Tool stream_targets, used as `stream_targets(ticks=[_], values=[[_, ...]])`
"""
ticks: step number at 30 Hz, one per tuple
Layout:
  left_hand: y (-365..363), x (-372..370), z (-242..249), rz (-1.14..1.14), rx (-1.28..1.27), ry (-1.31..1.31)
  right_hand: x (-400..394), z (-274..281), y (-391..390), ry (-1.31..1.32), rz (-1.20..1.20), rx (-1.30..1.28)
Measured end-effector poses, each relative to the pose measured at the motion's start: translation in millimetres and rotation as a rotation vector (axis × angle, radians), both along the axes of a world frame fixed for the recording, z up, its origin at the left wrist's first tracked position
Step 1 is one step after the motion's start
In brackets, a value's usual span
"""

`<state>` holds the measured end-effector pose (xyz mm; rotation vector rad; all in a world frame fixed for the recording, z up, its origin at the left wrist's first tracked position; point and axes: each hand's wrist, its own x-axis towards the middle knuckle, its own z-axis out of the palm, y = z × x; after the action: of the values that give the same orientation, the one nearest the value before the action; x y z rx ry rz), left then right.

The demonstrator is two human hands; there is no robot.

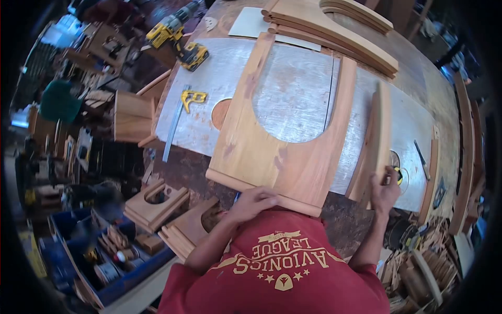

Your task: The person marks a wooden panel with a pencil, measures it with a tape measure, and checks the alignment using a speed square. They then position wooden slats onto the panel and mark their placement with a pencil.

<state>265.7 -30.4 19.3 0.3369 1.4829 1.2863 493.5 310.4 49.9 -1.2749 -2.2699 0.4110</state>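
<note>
Left hand [256, 203]: fingers laid over the near edge of the U-cut panel [261, 162]; whether they close underneath, cannot tell. Right hand [385, 188]: fingers curled around the curved wooden piece [383, 125], near its lower end.

Panel lies flat on the bench [418, 99], near edge against or close to the shirt [285, 256]. Judged stiff, moderately heavy, smooth but not slick; the two arms beside the cutout are probably the weak points. Best hold: solid near end, or both long sides. Curved piece likely lighter, rigid, easily gripped across its width.

Materials: pale wood, darker patches, rounded near edging; scuffed grey sheet [209, 68] beneath. Outward: yellow-handled square [193, 98], yellow-black drill [175, 39], stacked cut panels [334, 36].
</note>
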Motion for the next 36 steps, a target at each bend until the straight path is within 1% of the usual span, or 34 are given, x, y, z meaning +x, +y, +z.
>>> stream_targets(ticks=[2,3,6,7,10,11,14,17,18,19,20,21,24,26,27,29,30,31,32,34,36], values=[[-43.0,27.9,-29.1,0.297,0.015,-0.140,9.7,19.2,27.4,-0.223,-0.238,-0.161],[-47.7,40.4,-28.2,0.446,0.026,-0.212,16.9,17.2,41.5,-0.228,-0.234,-0.115],[-39.0,67.4,-33.5,0.814,-0.019,-0.334,28.9,9.4,73.4,-0.203,-0.218,-0.137],[-33.4,68.7,-42.0,0.804,0.025,-0.356,28.2,8.5,78.4,-0.209,-0.206,-0.124],[-0.2,71.0,-56.8,0.822,0.149,-0.473,20.0,15.5,97.6,-0.338,-0.229,-0.156],[12.1,71.3,-58.0,0.827,0.137,-0.474,16.8,18.1,100.4,-0.332,-0.211,-0.156],[30.8,66.6,-67.4,0.925,0.198,-0.558,9.8,21.4,100.3,-0.392,-0.159,-0.188],[26.9,62.5,-70.8,0.963,0.067,-0.519,27.0,3.0,104.2,-0.261,-0.024,-0.026],[26.4,64.1,-56.7,0.955,0.059,-0.475,34.4,1.2,104.6,-0.205,0.019,0.032],[25.5,63.7,-27.9,0.945,0.058,-0.422,36.7,8.0,95.0,-0.071,0.075,-0.001],[22.0,63.8,-0.3,0.937,0.056,-0.369,37.1,22.6,80.2,-0.012,0.200,0.001],[15.7,62.7,20.4,0.930,0.124,-0.321,36.1,42.4,60.7,0.044,0.328,0.000],[-6.8,49.5,91.5,0.690,0.261,-0.069,7.5,81.1,3.3,0.164,0.658,0.049],[-6.0,36.5,136.9,0.555,0.397,0.004,-22.9,106.3,-28.2,0.298,0.766,0.021],[-4.0,30.0,160.6,0.491,0.463,0.038,-35.4,115.6,-37.2,0.360,0.825,0.006],[8.0,12.8,208.5,0.318,0.491,0.110,-62.0,133.3,-35.3,0.536,0.934,0.064],[13.3,1.9,222.5,0.268,0.523,0.211,-77.1,145.7,-27.9,0.624,0.992,0.105],[17.4,-7.8,238.2,0.216,0.550,0.315,-89.9,156.9,-20.0,0.666,0.935,0.147],[21.6,-6.1,272.1,0.228,0.545,0.579,-99.8,168.5,-13.0,0.697,0.880,0.154],[28.5,-12.2,299.6,0.431,0.739,0.864,-115.3,195.4,1.4,0.622,0.754,0.216],[15.6,-16.9,296.7,0.426,0.763,0.763,-130.0,213.9,21.8,0.729,0.739,-0.046]])
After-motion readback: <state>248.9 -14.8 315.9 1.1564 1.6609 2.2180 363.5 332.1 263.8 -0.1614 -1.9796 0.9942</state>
